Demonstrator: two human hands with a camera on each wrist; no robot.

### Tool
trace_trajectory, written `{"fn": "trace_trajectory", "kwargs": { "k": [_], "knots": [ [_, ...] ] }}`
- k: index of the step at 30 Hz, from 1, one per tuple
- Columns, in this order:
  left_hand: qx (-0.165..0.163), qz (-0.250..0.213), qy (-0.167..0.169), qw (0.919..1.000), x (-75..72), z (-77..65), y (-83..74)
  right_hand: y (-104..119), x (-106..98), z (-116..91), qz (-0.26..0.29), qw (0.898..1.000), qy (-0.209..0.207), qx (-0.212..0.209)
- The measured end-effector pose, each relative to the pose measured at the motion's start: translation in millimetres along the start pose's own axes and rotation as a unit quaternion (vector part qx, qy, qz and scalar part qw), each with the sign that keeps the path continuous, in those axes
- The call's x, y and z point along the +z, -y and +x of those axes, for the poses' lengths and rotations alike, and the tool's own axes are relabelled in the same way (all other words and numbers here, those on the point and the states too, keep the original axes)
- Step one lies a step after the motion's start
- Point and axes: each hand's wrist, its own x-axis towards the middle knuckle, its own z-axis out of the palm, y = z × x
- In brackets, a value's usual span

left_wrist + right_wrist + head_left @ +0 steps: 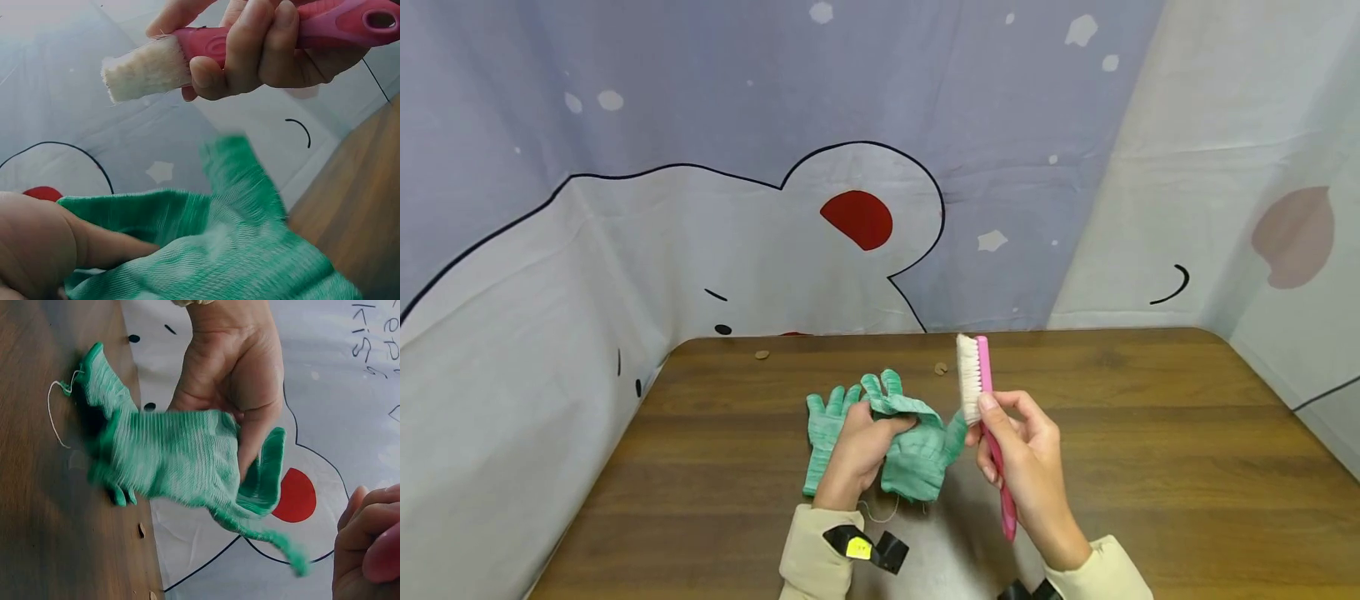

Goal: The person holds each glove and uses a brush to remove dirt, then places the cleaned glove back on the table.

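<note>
My left hand pinches a green knit glove, its thumb over a fold of the fabric. The glove is lifted, and in the right wrist view its fingers dangle and blur. A second green glove lies flat on the table, just left of that hand. My right hand grips a brush by its pink handle, beside the lifted glove. The brush's cream bristles face left, toward the glove, and its head points up in the head view.
On the brown wooden table lie small brown flakes, one at the back left and another behind the gloves. A loose white thread trails from a glove. A printed curtain stands along the table's back edge.
</note>
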Motion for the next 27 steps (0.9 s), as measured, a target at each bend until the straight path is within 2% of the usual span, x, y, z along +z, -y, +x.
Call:
{"fn": "trace_trajectory", "kwargs": {
  "k": [6, 10, 15, 18, 21, 24, 27],
  "knots": [
    [-0.026, -0.002, -0.009, 0.9996, -1.7, -2.5, -1.9, -4, 0, 0, -0.002, 1.000, -0.009, 0.005],
    [-0.028, 0.009, -0.019, 0.9994, -1.4, -3.5, -2.5, -5, 0, 0, -0.013, 1.000, -0.008, 0.023],
    [-0.013, 0.030, -0.045, 0.9985, 1.0, -0.8, -2.5, -9, 0, 2, -0.075, 0.996, 0.007, 0.047],
    [0.015, 0.034, -0.052, 0.9980, 3.2, 1.6, -2.8, -15, -1, 3, -0.134, 0.989, 0.016, 0.057],
    [0.037, 0.039, -0.059, 0.9968, 4.4, 2.1, -4.1, -22, -1, 4, -0.201, 0.977, 0.019, 0.066],
    [0.043, 0.051, -0.071, 0.9953, 4.7, 1.2, -5.2, -27, -1, 4, -0.257, 0.964, 0.016, 0.065],
    [0.042, 0.049, -0.071, 0.9954, 5.6, -0.6, -6.8, -30, -1, 3, -0.275, 0.960, 0.009, 0.051]
  ]
}}
